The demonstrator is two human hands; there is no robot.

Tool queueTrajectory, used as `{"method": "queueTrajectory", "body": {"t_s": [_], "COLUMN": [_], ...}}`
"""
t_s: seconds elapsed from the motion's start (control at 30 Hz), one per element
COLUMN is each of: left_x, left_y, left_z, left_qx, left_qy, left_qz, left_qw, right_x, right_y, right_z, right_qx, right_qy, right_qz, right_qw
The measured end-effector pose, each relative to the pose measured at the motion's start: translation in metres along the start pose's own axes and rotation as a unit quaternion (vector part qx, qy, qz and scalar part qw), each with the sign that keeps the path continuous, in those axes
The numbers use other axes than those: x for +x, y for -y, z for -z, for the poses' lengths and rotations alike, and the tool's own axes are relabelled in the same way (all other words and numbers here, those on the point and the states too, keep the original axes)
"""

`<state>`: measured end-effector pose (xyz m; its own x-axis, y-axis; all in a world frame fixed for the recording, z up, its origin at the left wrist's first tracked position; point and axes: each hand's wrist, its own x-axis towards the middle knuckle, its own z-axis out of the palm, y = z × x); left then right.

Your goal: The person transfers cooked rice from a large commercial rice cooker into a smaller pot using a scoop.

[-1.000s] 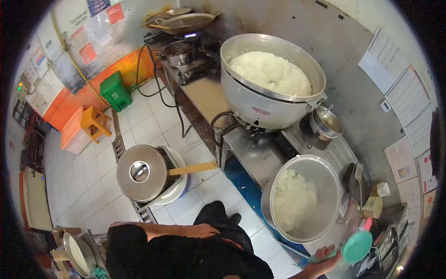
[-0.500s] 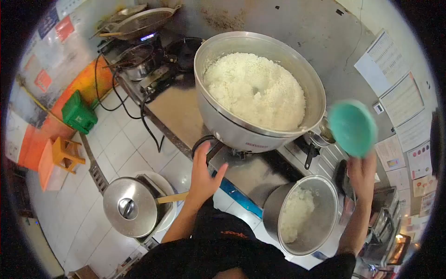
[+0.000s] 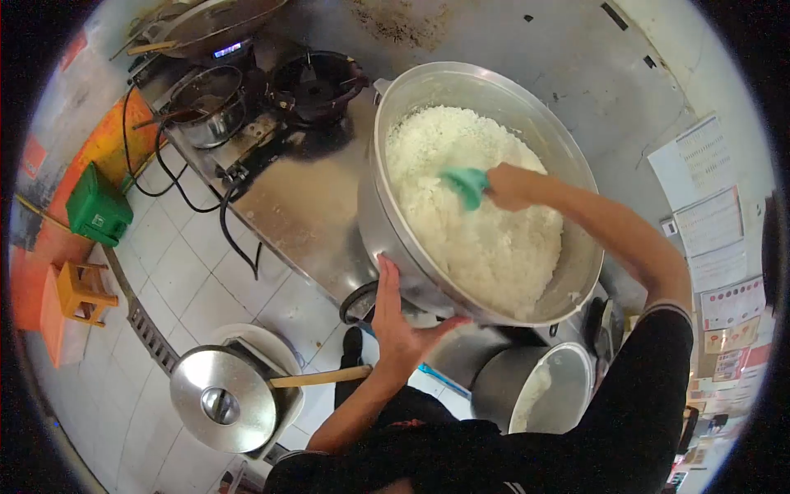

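A large metal pot (image 3: 485,314) full of cooked white rice (image 3: 494,239) stands on the steel counter in front of me. My right hand (image 3: 517,186) reaches over its rim, closed round a green plastic scoop (image 3: 466,186) that dips into the rice, blurred by motion. Against the pot's outer wall, low on the near side, rests my left hand (image 3: 401,333), fingers and thumb spread and holding nothing. Below the pot to the right is a smaller deep pot (image 3: 494,385) with some rice inside.
At left stands a lidded pan (image 3: 247,412) with a wooden handle (image 3: 321,377) near my left forearm. Burners hold a saucepan (image 3: 216,123) and a wok (image 3: 206,29) at the back left. A black cable (image 3: 226,226) hangs over the counter edge. Papers (image 3: 699,169) cover the right wall.
My right hand has swung the green scoop from right of the large pot into its rice. My left hand has come onto the pot's side. The view has shifted.
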<state>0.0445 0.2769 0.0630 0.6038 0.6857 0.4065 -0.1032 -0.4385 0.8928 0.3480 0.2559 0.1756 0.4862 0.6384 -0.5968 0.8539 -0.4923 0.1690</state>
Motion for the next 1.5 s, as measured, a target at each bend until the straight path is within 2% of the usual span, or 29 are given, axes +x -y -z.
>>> {"method": "queueTrajectory", "body": {"t_s": [0.07,0.1,0.17,0.2,0.27,0.3,0.4,0.53,0.6,0.63,0.7,0.8,0.93,1.0,1.07,1.13,1.17,1.23,1.27,1.3,1.33,1.37,1.4,1.43,1.5], "left_x": [0.005,0.003,0.001,0.001,0.004,0.004,0.004,0.006,0.003,0.002,0.000,0.000,-0.003,-0.012,-0.014,-0.018,-0.028,-0.054,-0.063,-0.069,-0.073,-0.076,-0.078,-0.079,-0.082], "left_y": [0.000,-0.001,0.001,0.003,0.005,0.005,0.008,0.008,0.009,0.010,0.012,0.009,0.005,0.010,0.007,0.000,0.004,0.020,0.022,0.021,0.020,0.017,0.014,0.011,0.008], "left_z": [-0.001,0.001,0.001,0.001,0.002,0.002,-0.001,0.001,0.003,0.002,-0.001,0.002,-0.001,-0.002,-0.003,-0.005,-0.006,-0.008,-0.006,-0.003,-0.003,-0.005,-0.008,-0.011,-0.015], "left_qx": [-0.018,-0.028,-0.015,-0.002,-0.001,-0.002,0.009,0.059,0.049,0.050,0.067,0.088,0.073,0.060,0.073,0.078,0.074,0.019,0.015,-0.007,-0.029,-0.031,-0.074,-0.116,-0.131], "left_qy": [0.000,0.001,0.011,0.008,0.013,0.025,0.008,0.031,0.048,0.050,0.036,0.075,0.068,0.055,0.061,0.006,0.012,-0.072,-0.066,0.010,0.086,0.090,0.145,0.201,0.236], "left_qz": [0.005,0.007,0.005,0.001,0.009,0.016,0.013,-0.010,0.024,0.022,-0.009,0.007,0.004,0.031,0.013,0.008,0.003,-0.122,-0.125,-0.155,-0.184,-0.186,-0.173,-0.159,-0.145], "left_qw": [1.000,1.000,1.000,1.000,1.000,1.000,1.000,0.998,0.997,0.997,0.997,0.993,0.995,0.996,0.995,0.997,0.997,0.990,0.990,0.988,0.979,0.978,0.971,0.959,0.952], "right_x": [0.003,-0.001,-0.005,-0.002,-0.004,-0.012,-0.019,-0.018,-0.021,-0.023,-0.028,-0.045,-0.064,-0.084,-0.103,-0.120,-0.126,-0.143,-0.153,-0.162,-0.170,-0.179,-0.185,-0.191,-0.203], "right_y": [0.015,0.022,0.034,0.035,0.037,0.042,0.044,0.036,0.031,0.028,0.019,0.006,-0.020,-0.027,-0.033,-0.041,-0.046,-0.051,-0.050,-0.048,-0.044,-0.039,-0.037,-0.038,-0.040], "right_z": [0.001,0.004,0.022,0.024,0.020,0.027,0.030,0.030,0.028,0.025,0.019,0.017,0.005,0.005,0.008,0.000,-0.008,-0.020,-0.026,-0.030,-0.033,-0.035,-0.037,-0.039,-0.045], "right_qx": [-0.026,-0.017,0.012,0.010,0.010,0.062,0.093,0.160,0.224,0.226,0.302,0.353,0.414,0.477,0.510,0.541,0.578,0.618,0.655,0.689,0.692,0.712,0.730,0.734,0.776], "right_qy": [-0.005,0.003,0.126,0.126,0.191,0.215,0.256,0.287,0.328,0.326,0.365,0.347,0.335,0.281,0.255,0.228,0.205,0.176,0.151,0.126,0.124,0.093,0.061,0.056,0.064], "right_qz": [0.093,0.089,0.054,0.058,0.093,0.083,0.106,0.094,0.075,0.076,0.109,0.099,0.112,0.078,0.042,0.005,-0.001,-0.012,-0.033,-0.054,-0.055,-0.077,-0.098,-0.101,-0.091], "right_qw": [0.995,0.996,0.990,0.990,0.977,0.971,0.956,0.940,0.915,0.915,0.874,0.863,0.839,0.829,0.821,0.809,0.790,0.766,0.740,0.711,0.709,0.692,0.673,0.670,0.621]}}
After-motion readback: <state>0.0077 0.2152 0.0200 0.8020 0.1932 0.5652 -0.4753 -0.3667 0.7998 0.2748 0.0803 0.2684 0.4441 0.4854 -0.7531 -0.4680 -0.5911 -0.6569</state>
